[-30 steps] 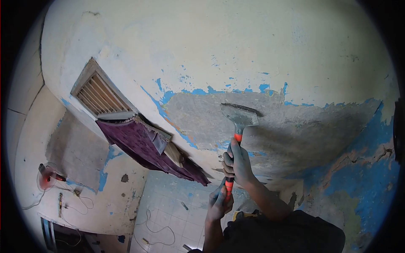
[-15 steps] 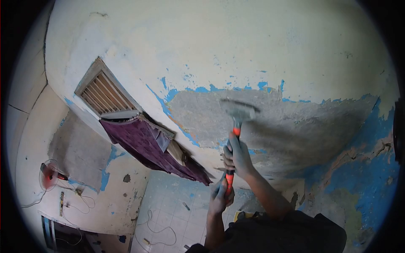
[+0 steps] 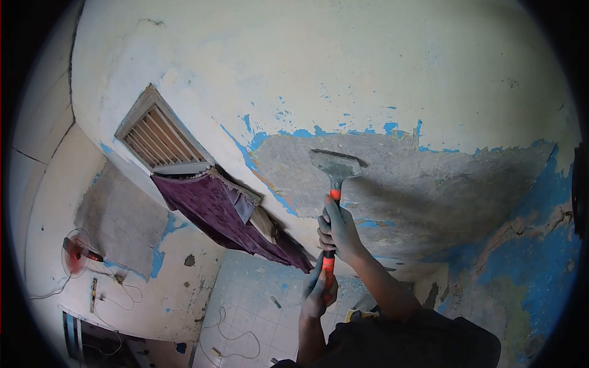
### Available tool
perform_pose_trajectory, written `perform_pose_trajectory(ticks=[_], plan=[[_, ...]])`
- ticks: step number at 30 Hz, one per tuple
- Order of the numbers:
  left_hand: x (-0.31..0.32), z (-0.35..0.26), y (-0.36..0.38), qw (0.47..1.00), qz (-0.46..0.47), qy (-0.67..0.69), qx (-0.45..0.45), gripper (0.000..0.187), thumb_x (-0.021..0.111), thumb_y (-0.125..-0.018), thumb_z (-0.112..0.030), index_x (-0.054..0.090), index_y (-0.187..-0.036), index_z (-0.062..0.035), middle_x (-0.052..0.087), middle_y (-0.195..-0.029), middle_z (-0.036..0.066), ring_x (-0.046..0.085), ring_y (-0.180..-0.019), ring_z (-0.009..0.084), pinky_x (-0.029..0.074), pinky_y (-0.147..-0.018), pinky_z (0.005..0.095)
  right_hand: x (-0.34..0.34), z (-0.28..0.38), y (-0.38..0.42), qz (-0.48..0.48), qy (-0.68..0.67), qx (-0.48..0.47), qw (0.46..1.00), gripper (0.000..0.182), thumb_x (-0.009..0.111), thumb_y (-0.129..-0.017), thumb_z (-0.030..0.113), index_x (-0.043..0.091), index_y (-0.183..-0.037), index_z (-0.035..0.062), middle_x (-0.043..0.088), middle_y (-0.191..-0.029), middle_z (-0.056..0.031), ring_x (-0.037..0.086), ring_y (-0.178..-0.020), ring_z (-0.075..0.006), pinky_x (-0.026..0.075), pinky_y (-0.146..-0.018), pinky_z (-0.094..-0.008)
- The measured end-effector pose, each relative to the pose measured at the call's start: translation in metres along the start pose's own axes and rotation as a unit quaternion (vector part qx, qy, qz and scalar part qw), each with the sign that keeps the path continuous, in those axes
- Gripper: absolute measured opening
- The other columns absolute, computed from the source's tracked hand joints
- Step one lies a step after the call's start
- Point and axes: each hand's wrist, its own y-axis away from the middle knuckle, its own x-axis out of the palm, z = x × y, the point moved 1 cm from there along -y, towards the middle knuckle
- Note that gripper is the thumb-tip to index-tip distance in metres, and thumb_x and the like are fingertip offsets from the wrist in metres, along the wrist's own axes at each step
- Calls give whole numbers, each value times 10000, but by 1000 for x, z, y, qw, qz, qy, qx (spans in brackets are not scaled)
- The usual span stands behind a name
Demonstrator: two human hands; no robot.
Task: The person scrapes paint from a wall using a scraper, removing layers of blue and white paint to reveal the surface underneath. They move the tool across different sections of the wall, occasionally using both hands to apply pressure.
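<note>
A long scraper (image 3: pixel 336 165) with a wide grey head and a red and black handle is held up against the wall. Its blade lies at the bare grey patch (image 3: pixel 405 184), below a ragged edge of blue and cream paint. My right hand (image 3: pixel 340 230) is wrapped round the upper part of the handle, under the head. Lower down, my left hand (image 3: pixel 318 293) grips the red end of the same handle. Both hands look dusty.
Left of the scraper, a purple curtain (image 3: pixel 215 211) hangs under a slatted vent (image 3: pixel 162 138). A red fan (image 3: pixel 76 254) is on the far left wall. A loose cable (image 3: pixel 236 354) lies on the tiled floor (image 3: pixel 261 306).
The scraper head has shifted slightly left and lower in view, and both hands have moved a little with it. The wall and curtain appear slightly farther right and lower.
</note>
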Motion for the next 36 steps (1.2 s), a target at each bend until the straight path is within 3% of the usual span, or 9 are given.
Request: perform_pose_trajectory(ticks=[4,14,17,21,25,28,31,36], plan=[[4,-11,-3,1000,-11,11,-16,553,415,-1026,-292,256,-1485,-28,382,-580,-26,335,-430,51,270,-373,204,9,11,0,-1,18,-17,1000,440,476,-976,501,339,-752,149,263,-519,56,224,-355,-48,201,-331,-235],[-16,4,-11,999,-11,0,-38,572,413,-1024,-328,222,-1499,-75,381,-556,-14,324,-408,58,261,-346,203,9,12,-2,-12,21,-31,999,457,483,-970,508,336,-729,149,262,-511,52,230,-346,-49,199,-320,-230],[-17,5,-9,999,-19,-1,-26,511,428,-1024,-311,348,-1435,-19,370,-567,-29,325,-422,53,259,-366,207,10,10,-3,-16,24,-32,999,457,486,-969,509,338,-729,149,262,-512,55,227,-345,-48,200,-319,-230],[-2,-10,-10,1000,-17,13,-22,342,426,-1027,-284,493,-1226,-13,379,-565,-19,317,-414,54,253,-361,212,6,9,-3,-22,28,-28,999,455,484,-970,508,339,-733,147,260,-511,54,229,-348,-50,202,-323,-231],[-10,-4,-13,1000,-13,3,-18,320,420,-1028,-291,506,-1174,-20,378,-566,-23,314,-414,50,249,-360,215,14,14,-2,-25,33,-58,997,455,483,-970,506,338,-733,145,258,-510,48,237,-353,-51,203,-327,-231],[-9,-6,-8,998,-21,12,-53,270,411,-1031,-302,485,-972,-50,398,-568,-12,319,-407,55,249,-355,217,2,0,-1,-36,24,-25,999,453,488,-969,504,343,-736,144,259,-511,43,240,-354,-52,209,-327,-234],[-14,-4,-14,999,8,-28,-24,358,390,-1031,-350,479,-1165,-30,379,-533,-8,321,-386,60,256,-340,211,8,8,-3,-34,20,-39,998,451,487,-971,498,340,-732,145,254,-510,46,241,-354,-52,213,-327,-237],[-10,-9,-5,999,-16,-29,-36,296,402,-1031,-326,491,-1032,-44,385,-542,-11,324,-391,59,253,-348,211,4,2,-2,-24,17,-23,999,454,486,-970,503,337,-730,148,269,-517,46,245,-352,-54,216,-328,-236]])
